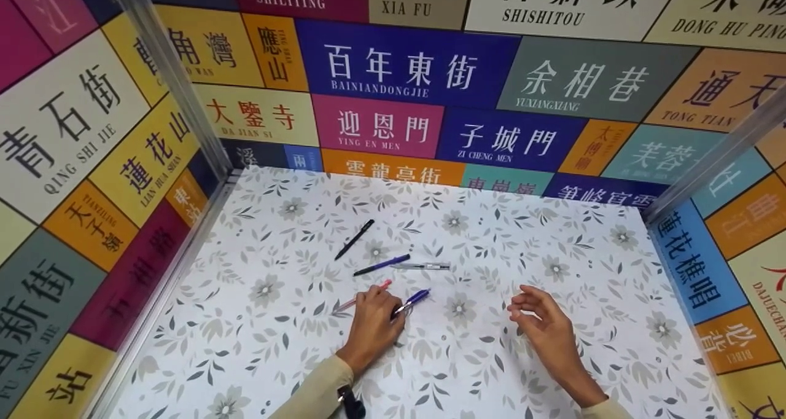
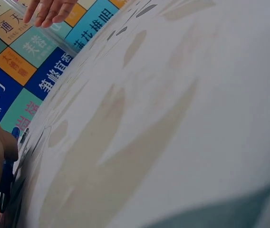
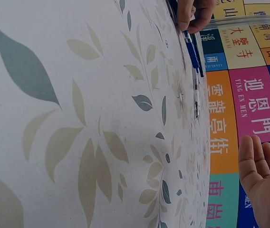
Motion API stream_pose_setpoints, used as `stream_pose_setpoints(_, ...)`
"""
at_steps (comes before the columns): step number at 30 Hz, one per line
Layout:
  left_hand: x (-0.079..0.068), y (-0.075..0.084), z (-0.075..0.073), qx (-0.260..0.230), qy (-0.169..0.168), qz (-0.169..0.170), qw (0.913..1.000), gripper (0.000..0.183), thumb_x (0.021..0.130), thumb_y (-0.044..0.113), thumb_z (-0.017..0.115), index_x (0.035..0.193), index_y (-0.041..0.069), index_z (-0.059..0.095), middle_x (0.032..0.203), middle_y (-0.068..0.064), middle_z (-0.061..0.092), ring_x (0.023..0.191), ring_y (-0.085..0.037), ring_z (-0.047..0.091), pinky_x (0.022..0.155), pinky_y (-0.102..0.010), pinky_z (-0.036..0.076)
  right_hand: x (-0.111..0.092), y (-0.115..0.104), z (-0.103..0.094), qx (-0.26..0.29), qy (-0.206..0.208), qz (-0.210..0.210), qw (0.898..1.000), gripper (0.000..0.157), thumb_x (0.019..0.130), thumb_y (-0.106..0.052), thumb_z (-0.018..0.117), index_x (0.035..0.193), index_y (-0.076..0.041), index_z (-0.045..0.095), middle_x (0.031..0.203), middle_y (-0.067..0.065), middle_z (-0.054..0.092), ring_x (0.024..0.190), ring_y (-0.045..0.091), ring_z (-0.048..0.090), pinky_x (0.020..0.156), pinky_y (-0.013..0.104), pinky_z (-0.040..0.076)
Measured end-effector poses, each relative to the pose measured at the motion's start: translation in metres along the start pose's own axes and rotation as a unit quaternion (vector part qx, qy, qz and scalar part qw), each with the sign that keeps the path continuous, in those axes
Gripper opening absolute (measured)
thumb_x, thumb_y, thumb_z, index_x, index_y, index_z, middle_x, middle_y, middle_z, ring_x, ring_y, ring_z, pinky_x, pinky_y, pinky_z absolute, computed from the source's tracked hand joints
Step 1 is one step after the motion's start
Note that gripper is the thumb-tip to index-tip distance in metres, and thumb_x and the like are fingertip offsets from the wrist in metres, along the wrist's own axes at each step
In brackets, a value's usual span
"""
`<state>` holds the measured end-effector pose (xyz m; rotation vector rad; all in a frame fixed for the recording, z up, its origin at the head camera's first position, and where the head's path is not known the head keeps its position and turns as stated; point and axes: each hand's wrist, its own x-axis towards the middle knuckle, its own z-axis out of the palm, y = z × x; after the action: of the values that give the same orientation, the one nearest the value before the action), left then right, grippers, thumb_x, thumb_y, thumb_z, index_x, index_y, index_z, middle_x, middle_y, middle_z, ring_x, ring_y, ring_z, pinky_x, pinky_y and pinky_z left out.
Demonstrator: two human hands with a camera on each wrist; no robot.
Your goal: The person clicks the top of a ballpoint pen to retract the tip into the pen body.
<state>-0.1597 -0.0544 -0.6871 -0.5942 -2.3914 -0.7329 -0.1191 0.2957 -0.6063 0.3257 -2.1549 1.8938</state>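
My left hand (image 1: 373, 321) is low over the cloth, fingers bent downward, pinching a blue pen (image 1: 416, 299) by its lower end at the thumb side. That pen also shows beside the thumb in the left wrist view. A pink pen (image 1: 382, 285) passes beneath the left fingers, its middle hidden by them. Off to the right, my right hand (image 1: 543, 327) hovers with loosely bent fingers and holds nothing. Beyond the left hand lie a purple pen with a black end (image 1: 382, 265), a clear pen (image 1: 430, 266) whose end meets it, and a black pen (image 1: 354, 239) farther back.
The table (image 1: 491, 241) wears a white cloth printed with grey flowers and leaves. Panels (image 1: 405, 69) with colourful signs rise behind it and on both sides. Metal posts (image 1: 184, 81) stand at the corners. A dark strap (image 1: 351, 402) sits on the left wrist.
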Motion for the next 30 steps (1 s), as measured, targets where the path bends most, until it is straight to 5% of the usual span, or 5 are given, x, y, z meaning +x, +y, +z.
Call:
stream_pose_setpoints(15,0.005,0.007,-0.006,0.028,-0.013,0.003,0.9995,0.016,0.086,0.022,0.087,0.091,0.015,0.074,0.093,0.001,0.065,0.096,-0.025,0.059,0.08,-0.044,0.041,-0.001,0.004,-0.003,0.002,0.003,-0.006,1.0,0.044,0.096,0.019,0.072,0.138,0.013,0.063,0.118,0.037,0.065,0.107,0.024,0.075,0.085,0.027,0.063)
stream_pose_setpoints(23,0.014,0.012,-0.011,-0.033,0.002,0.027,0.9991,0.019,0.084,0.014,0.09,0.097,0.01,0.077,0.095,0.0,0.07,0.101,-0.027,0.064,0.083,-0.044,0.045,-0.002,0.007,-0.009,-0.055,0.014,0.018,0.998,0.034,0.096,0.013,0.076,0.129,0.006,0.072,0.119,0.034,0.069,0.105,0.021,0.076,0.082,0.026,0.063)
stream_pose_setpoints(30,0.02,0.016,-0.013,-0.119,-0.031,0.048,0.9912,0.021,0.088,0.012,0.089,0.105,0.005,0.079,0.102,-0.004,0.075,0.104,-0.026,0.069,0.108,-0.056,0.052,-0.003,0.011,-0.013,-0.099,0.005,0.001,0.995,0.035,0.095,0.015,0.076,0.126,-0.002,0.075,0.121,0.026,0.072,0.107,0.023,0.075,0.086,0.025,0.062)
